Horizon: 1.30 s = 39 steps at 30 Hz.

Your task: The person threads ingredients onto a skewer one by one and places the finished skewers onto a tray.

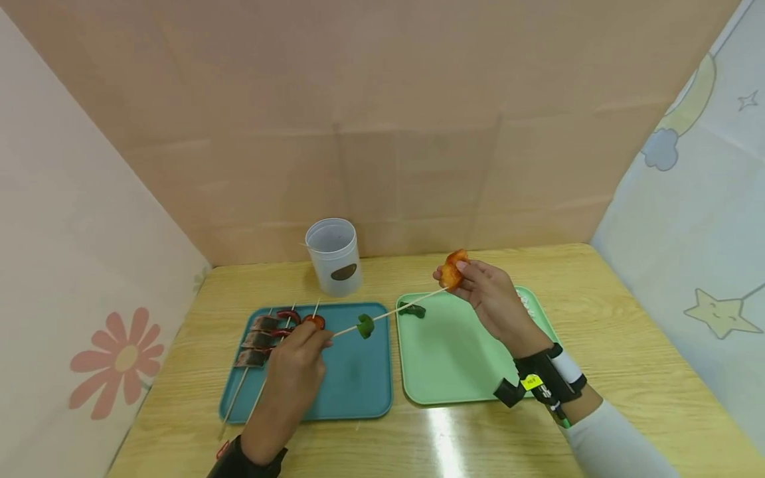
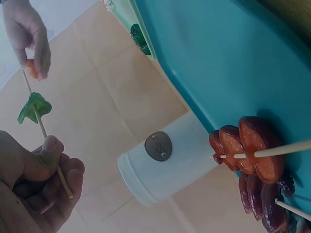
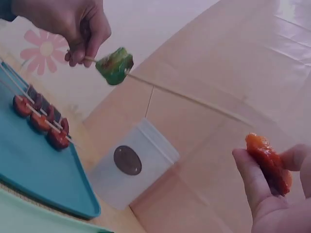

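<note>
My left hand pinches a thin wooden skewer near one end. A green piece that looks like pepper is threaded on it, a little beyond the fingers. Between thumb and fingers, my right hand holds a glossy orange-red food piece. The skewer's free tip points at this piece; in the right wrist view a small gap appears between the tip and the orange-red piece. Both hands are raised above the trays.
A blue tray on the left bears loaded skewers with grey slices, dark red pieces and orange-red slices. On the green tray lies a dark green piece; small white bits are partly hidden. Behind stands a white container.
</note>
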Available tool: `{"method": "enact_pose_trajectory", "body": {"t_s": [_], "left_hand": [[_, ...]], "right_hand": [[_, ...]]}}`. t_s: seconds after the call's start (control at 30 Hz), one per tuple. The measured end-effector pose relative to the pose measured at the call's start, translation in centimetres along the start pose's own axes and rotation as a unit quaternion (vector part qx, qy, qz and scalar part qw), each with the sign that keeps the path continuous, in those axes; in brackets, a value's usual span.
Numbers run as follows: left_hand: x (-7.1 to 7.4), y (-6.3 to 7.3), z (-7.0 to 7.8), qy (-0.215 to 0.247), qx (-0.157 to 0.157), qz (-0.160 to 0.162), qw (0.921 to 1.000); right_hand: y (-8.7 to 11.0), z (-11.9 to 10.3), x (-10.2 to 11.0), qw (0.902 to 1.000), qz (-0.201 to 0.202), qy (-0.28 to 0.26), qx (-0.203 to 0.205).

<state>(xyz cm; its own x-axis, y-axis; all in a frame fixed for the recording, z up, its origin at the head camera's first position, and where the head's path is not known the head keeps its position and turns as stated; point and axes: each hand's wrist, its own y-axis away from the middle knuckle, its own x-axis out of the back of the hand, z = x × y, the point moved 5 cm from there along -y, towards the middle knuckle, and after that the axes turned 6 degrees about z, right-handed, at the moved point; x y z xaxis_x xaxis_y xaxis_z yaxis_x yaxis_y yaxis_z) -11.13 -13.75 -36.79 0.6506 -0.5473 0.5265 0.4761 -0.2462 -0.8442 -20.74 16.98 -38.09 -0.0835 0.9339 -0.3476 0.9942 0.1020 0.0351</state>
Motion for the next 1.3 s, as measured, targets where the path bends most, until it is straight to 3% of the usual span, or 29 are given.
{"method": "enact_pose_trajectory", "body": {"t_s": [0.43,0.93,1.3], "left_hand": [[0.0,-0.1,0.3,-0.006,-0.011,0.016,0.9998],[-0.3,0.5,0.4,0.017,-0.014,0.011,0.9997],[-0.3,0.5,0.3,0.005,-0.009,-0.003,0.9999]], "right_hand": [[0.6,-0.6,-0.5,0.9992,0.005,-0.03,0.028],[1.6,-1.2,-0.9,0.9906,0.034,-0.061,0.118],[1.8,-1.0,-1.6,0.9895,0.018,-0.086,0.115]]}}
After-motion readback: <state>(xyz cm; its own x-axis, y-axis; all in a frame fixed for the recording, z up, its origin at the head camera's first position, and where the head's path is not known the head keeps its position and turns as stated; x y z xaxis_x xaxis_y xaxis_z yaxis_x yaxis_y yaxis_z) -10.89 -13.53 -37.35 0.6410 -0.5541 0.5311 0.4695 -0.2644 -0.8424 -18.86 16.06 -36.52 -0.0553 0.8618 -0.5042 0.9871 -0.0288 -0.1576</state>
